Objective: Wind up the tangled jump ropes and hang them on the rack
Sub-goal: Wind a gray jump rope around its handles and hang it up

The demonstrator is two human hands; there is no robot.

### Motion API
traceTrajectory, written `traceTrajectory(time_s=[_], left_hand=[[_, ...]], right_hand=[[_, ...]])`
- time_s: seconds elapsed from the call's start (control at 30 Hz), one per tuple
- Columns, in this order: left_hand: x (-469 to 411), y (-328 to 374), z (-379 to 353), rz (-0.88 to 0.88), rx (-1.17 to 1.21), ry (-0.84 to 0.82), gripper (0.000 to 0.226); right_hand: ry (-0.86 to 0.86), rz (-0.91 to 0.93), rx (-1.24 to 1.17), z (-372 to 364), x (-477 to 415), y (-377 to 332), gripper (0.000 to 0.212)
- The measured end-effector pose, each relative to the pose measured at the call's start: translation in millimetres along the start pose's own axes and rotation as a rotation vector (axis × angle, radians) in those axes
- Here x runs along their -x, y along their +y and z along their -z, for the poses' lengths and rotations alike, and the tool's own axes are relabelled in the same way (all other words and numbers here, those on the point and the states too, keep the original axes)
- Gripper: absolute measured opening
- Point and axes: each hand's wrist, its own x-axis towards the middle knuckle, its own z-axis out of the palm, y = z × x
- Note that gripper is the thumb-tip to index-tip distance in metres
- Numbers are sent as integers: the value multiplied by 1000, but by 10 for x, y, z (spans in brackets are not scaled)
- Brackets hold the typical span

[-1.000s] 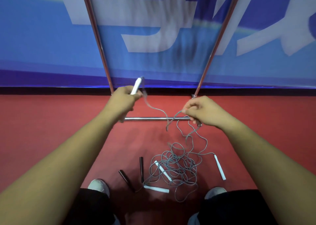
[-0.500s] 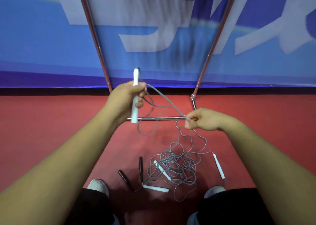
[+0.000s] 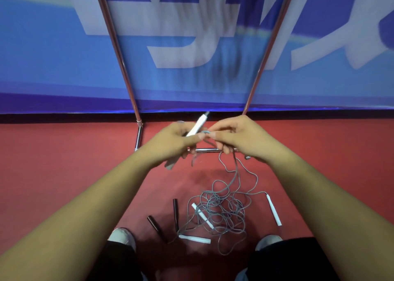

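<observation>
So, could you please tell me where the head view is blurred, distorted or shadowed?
Head view: motion blur smears the left hand and the lower end of the white handle; the rope piled on the red floor is sharp. Head view: wide-angle distortion splays the rack poles and swells the forearms. Head view: soft shadows lie on the banner and the floor below the hands.

Blue banner (image 3: 42,67): spans the background and bears large white characters. Dark strip (image 3: 64,117): runs directly below the banner's lower edge. Red floor (image 3: 53,163): extends below the banner. Left shoe (image 3: 122,236) and right shoe (image 3: 267,241): well below the banner.
</observation>
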Motion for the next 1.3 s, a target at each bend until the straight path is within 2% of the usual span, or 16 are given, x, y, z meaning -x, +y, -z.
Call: traceTrajectory(time_s=[0.03, 0.1, 0.2, 0.27, 0.37, 0.5, 0.57, 0.67, 0.73, 0.8, 0.87, 0.93, 1.03, 1.13, 1.23, 1.3], left_hand=[[8, 0, -21, -4, -34, -16, 13], [-15, -7, -30, 2, 45, 77, 21], [-53, 49, 65, -18, 490, 259, 17], [-73, 63, 200, -26, 655, 362, 18], [-77, -79, 352, 70, 498, 475, 20], [-117, -281, 377, 247, 140, 673, 16], [-129, -236, 354, 182, 115, 656, 17], [-92, -62, 196, 88, 213, 435, 14], [-30, 15, 58, 65, 182, 273, 16], [15, 46, -41, 23, 118, 135, 14], [24, 54, -81, -8, 72, 75, 16], [-13, 75, -66, 0, 197, 124, 18], [-63, 77, 75, 17, 539, 277, 22], [-55, 34, 228, 10, 566, 364, 25], [-73, -45, 389, 47, 610, 510, 20], [-77, -110, 482, 111, 390, 613, 10]], right_hand=[[23, 10, -32, 3, -20, 12, 10], [2, 0, -12, 42, -55, 90, 7], [-190, -170, 200, 160, -43, 393, 8], [-292, -329, 356, 263, -2, 675, 14], [-214, -398, 333, 376, 47, 886, 20], [30, -243, 245, 401, -33, 684, 15], [53, -141, 296, 327, -64, 471, 17], [6, -63, 268, 132, -57, 228, 13], [-11, -15, 194, 14, -47, 120, 12], [24, 44, 122, -49, -58, 43, 13], [84, 65, 44, -37, -67, 9, 14], [47, 38, 50, 9, -64, 61, 14], [-163, -143, 261, 160, -82, 409, 16], [-252, -337, 420, 368, -61, 785, 22], [-180, -394, 447, 467, -23, 890, 19], [-45, -331, 258, 476, -20, 847, 23]])
